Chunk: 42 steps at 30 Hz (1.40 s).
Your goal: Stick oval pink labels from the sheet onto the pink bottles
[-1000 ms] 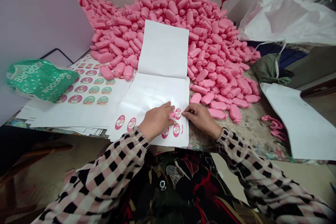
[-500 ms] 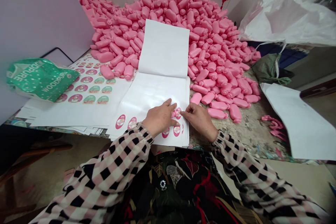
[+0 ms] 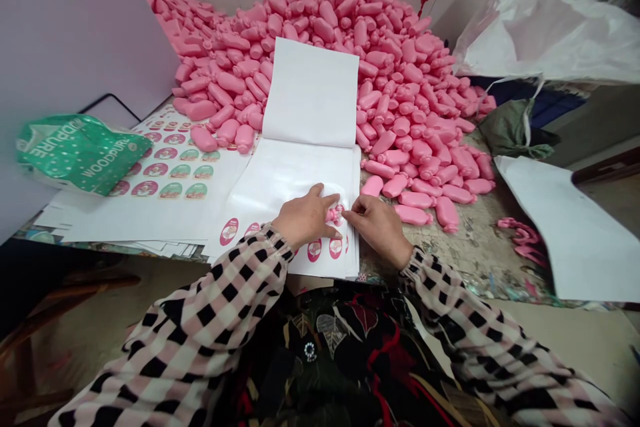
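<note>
Under my left hand (image 3: 304, 219) lies a small pink bottle (image 3: 331, 215); its neck pokes out between thumb and fingers, while its body is hidden beneath the palm. My right hand (image 3: 376, 223) pinches the edge of an oval pink sticker (image 3: 339, 211) right beside that neck. How much of this sticker is lifted off is too small to tell. Both hands rest over a white sticker sheet (image 3: 280, 173), which has more oval stickers (image 3: 229, 231) along its near part. The sheet's blank upper part (image 3: 313, 93) is folded up against the bottles.
A tall heap of pink bottles (image 3: 400, 67) fills the back of the table. To the left lie other sticker sheets (image 3: 165, 213) and a green plastic bag (image 3: 85, 153). At right are pink scraps (image 3: 523, 240), a white sheet (image 3: 575, 233) and a white plastic bag (image 3: 550, 33).
My left hand has shifted slightly right and up, bringing the bottle's neck over the sticker. My right hand has moved slightly left, still pinching the sticker's edge.
</note>
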Available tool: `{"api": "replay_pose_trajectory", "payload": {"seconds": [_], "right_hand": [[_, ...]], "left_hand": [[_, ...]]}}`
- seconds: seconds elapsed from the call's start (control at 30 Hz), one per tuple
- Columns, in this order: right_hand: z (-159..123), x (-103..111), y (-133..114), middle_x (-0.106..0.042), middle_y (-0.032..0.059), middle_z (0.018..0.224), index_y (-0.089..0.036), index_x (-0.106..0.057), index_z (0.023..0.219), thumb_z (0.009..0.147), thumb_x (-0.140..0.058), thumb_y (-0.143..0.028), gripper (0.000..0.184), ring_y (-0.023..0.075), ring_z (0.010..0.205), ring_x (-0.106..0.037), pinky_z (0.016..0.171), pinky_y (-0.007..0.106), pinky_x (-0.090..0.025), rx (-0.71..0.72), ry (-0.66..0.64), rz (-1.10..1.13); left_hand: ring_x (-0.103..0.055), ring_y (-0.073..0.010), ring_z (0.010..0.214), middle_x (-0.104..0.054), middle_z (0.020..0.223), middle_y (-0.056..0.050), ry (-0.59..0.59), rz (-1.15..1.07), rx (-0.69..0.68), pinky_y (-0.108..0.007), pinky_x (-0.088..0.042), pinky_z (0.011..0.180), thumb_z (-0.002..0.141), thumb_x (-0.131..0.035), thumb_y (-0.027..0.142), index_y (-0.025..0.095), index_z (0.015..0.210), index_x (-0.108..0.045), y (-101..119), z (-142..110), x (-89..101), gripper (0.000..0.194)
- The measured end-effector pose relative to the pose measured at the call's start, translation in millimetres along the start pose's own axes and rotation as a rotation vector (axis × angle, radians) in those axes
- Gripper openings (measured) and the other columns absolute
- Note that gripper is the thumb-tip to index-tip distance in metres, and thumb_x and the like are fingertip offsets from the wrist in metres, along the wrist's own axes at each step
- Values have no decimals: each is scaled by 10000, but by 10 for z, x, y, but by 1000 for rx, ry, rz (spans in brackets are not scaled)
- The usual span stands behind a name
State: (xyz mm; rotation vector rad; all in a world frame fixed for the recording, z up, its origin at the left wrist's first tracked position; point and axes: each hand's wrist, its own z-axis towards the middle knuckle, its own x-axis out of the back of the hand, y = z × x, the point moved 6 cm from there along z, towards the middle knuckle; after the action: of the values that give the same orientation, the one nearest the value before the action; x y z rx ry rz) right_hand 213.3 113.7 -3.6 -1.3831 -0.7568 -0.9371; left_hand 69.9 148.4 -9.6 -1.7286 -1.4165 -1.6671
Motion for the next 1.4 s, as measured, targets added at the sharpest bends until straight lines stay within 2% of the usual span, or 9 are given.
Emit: {"api": "replay_pose_trajectory", "payload": {"seconds": [0.3,0.57,0.77,0.9,1.0,1.1,1.17,1.23,1.4], "right_hand": [[-79,53,-154,-608,19,766,-212,-552,727,836,-549,-331,162,154,659,-512,527,291,-207,139,83,-186],[-157,9,-8,-587,6,744,-204,-544,708,856,-541,-407,251,135,675,-520,601,267,-339,87,185,92],[-248,6,-29,-551,6,712,-204,-542,694,867,-528,-410,270,132,673,-497,639,267,-380,139,272,245],[-264,59,46,-552,2,717,-205,-540,718,841,-562,-426,254,136,671,-500,645,272,-407,55,340,435],[-260,126,77,-553,-5,712,-200,-539,732,807,-605,-430,251,136,675,-495,632,267,-410,-21,339,603],[-282,201,-34,-523,-25,670,-195,-536,706,769,-659,-393,241,115,625,-447,586,250,-378,-23,265,750],[-319,228,-163,-506,-37,645,-193,-536,688,752,-682,-370,237,104,594,-421,560,244,-358,-10,192,818],[-360,219,-297,-505,-41,633,-191,-538,674,744,-691,-356,235,99,585,-425,554,241,-356,5,108,868],[-434,105,-488,-531,-48,603,-191,-535,672,718,-718,-365,257,95,543,-468,519,235,-365,4,-66,963]], "left_hand": [[-570,-366,1067,-227,1510,-108,-16,9,12,-436,-472,813,588,-708,591,364,1381,-384,33,43,34,886],[-448,-311,1249,-272,1497,-172,47,-64,-40,-372,-409,960,649,-701,490,195,1383,-395,-66,-91,-2,848],[-508,-307,1189,-263,1511,-139,29,-82,-19,-375,-425,933,638,-706,496,241,1334,-456,-73,-117,-12,782],[-450,-313,1247,-280,1505,-136,39,-111,-36,-393,-389,980,627,-722,472,233,1327,-462,-83,-110,1,784],[-467,-280,1219,-457,1390,-113,133,-379,-32,-391,-370,1000,656,-715,458,231,1289,-492,-99,-195,92,708],[-604,-180,840,-635,1029,-75,226,-999,43,-327,-485,771,794,-535,573,223,1186,-542,-130,-350,158,526],[-547,-116,621,-611,848,-41,173,-1467,77,-263,-473,582,833,-420,629,215,1076,-566,-79,-438,107,501],[-527,-94,598,-586,835,-20,109,-1835,104,-227,-452,520,845,-431,605,218,967,-566,2,-506,36,428],[-537,-78,627,-560,899,12,54,-2143,182,-223,-478,521,866,-485,509,217,901,-573,115,-605,-144,308]]}}
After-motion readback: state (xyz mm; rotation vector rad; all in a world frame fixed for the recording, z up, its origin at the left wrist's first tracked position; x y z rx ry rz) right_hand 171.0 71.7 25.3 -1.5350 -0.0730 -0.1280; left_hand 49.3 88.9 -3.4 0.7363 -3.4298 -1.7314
